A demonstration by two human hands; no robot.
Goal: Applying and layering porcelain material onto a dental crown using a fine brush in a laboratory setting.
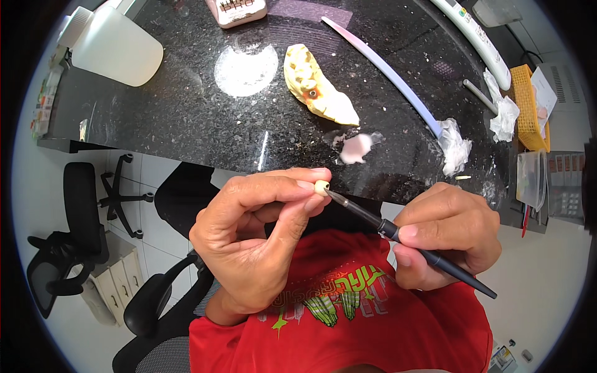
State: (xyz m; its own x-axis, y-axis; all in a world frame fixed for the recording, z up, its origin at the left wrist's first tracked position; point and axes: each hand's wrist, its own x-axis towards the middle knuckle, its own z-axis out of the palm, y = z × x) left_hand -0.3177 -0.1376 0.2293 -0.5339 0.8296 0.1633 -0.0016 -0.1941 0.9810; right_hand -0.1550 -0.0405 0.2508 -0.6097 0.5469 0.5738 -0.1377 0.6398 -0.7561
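A: How are the hands placed?

B: The left hand (255, 230) pinches a small cream-coloured, tooth-like piece (321, 187) between thumb and fingers, in front of the person's chest, just off the near edge of the counter (205, 121). The right hand (451, 236) grips a slim, dark-handled tool (362, 212) like a pen, its handle slanting down to the right.

A: Does the tip touch the piece?

B: It meets the piece's right side by a dark spot, or sits just beside it; contact cannot be told for sure.

A: Which step does that suggest?

B: Fine tip work on that one spot, most likely. The next move calls for a firm pinch and a light, small stroke from the right fingers, since the piece could slip or turn.

A: And further out?

B: A pinkish-white blob (356, 149) lies on the counter beyond the hands, with a yellowish moulded model (316, 90) farther back. Crumpled tissue (454, 152) lies to the right, touching a curved blue-and-pink strip (398, 87). A white bottle (118, 50) stands far left.
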